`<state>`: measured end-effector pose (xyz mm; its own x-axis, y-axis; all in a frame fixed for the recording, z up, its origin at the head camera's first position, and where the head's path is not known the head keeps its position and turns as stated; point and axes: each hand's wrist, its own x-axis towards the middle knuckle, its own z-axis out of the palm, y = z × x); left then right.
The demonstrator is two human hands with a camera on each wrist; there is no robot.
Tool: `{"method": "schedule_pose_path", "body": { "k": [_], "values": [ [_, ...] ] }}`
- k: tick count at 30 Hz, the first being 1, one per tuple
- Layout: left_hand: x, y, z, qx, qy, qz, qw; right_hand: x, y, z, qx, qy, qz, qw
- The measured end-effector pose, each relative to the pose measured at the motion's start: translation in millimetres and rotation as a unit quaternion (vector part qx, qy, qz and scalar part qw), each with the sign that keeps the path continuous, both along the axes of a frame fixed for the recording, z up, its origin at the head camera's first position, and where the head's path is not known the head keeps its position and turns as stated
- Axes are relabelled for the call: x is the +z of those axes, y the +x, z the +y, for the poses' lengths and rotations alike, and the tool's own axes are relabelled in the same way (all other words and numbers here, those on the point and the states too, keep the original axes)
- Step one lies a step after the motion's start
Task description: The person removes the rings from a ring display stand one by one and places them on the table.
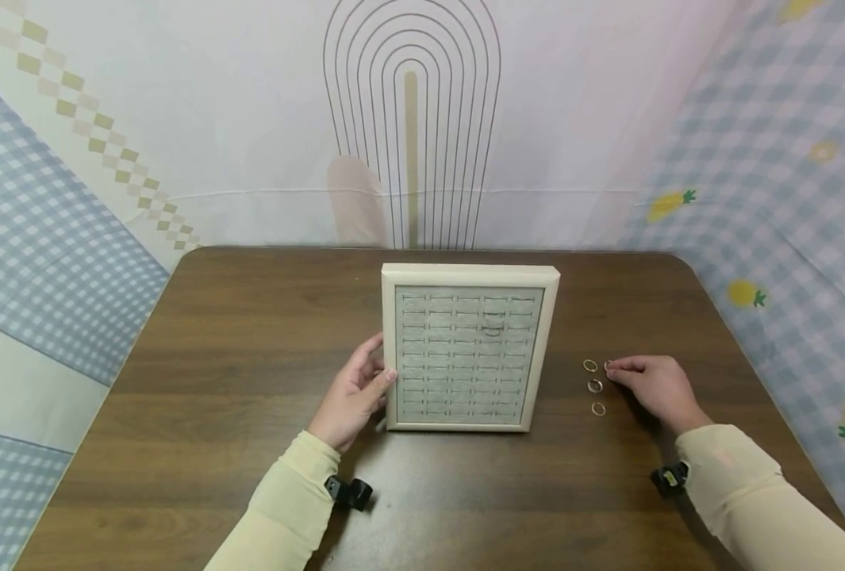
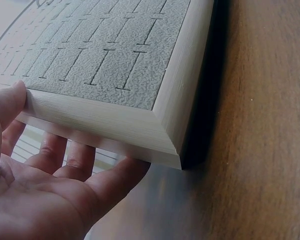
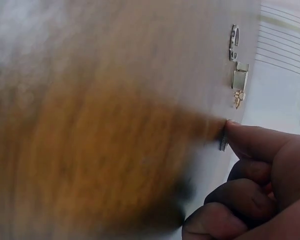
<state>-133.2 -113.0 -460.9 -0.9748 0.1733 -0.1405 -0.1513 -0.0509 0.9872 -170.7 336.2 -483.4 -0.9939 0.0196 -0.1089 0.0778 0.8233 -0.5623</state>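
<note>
A cream-framed ring display [image 1: 458, 357] stands on the table, its grey padded face cut with rows of slots. One ring [image 1: 493, 324] sits in its upper right part. My left hand [image 1: 351, 396] grips the left side of the frame [image 2: 90, 115], thumb on the front and fingers behind. To the right, my right hand [image 1: 654, 386] pinches a small silvery ring [image 3: 223, 142] between thumb and forefinger at the tabletop. Beside it lie three loose rings: a gold-toned one [image 1: 589, 365], a wide silver band [image 1: 594, 386] and a thin one [image 1: 598, 409].
The brown wood-grain table [image 1: 251, 333] has rounded far corners. A patterned cloth [image 1: 251, 103] hangs behind it, and checked fabric [image 1: 786, 198] runs along the right side. Each sleeve carries a black wrist camera [image 1: 351, 492].
</note>
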Motion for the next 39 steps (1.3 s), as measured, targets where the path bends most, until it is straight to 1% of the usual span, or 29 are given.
{"method": "schedule_pose_path", "body": {
  "k": [5, 9, 16, 21, 26, 30, 33, 39],
  "values": [
    [-0.4, -0.4, 0.5, 0.000, 0.001, -0.001, 1.0000, 3.8, 3.2, 0, -0.002, -0.007, -0.003, 1.0000],
    [-1.1, -0.9, 0.8, 0.002, -0.001, 0.003, 1.0000, 11.0, 6.3, -2, -0.003, -0.015, 0.007, 0.9999],
    [-2.3, -0.9, 1.3, 0.000, -0.004, 0.013, 0.9999, 31.3, 13.4, -13, -0.005, -0.046, 0.017, 0.9988],
    [-2.4, -0.4, 1.7, 0.002, 0.001, 0.009, 1.0000, 48.5, 18.1, -29, -0.001, -0.059, 0.052, 0.9969],
    [-2.0, 0.1, 1.8, 0.004, -0.002, 0.008, 1.0000, 64.6, 21.9, -48, -0.011, -0.094, 0.089, 0.9916],
    [-2.1, -0.2, 1.8, 0.005, -0.004, 0.009, 0.9999, 76.7, 25.1, -63, -0.021, -0.125, 0.109, 0.9860],
    [-1.4, 0.0, 1.7, 0.005, -0.002, 0.008, 0.9999, 85.5, 27.4, -75, -0.016, -0.148, 0.126, 0.9808],
    [-0.1, 0.8, 1.7, 0.004, -0.001, 0.006, 1.0000, 99.4, 28.6, -99, 0.002, -0.173, 0.164, 0.9711]
  ]
}}
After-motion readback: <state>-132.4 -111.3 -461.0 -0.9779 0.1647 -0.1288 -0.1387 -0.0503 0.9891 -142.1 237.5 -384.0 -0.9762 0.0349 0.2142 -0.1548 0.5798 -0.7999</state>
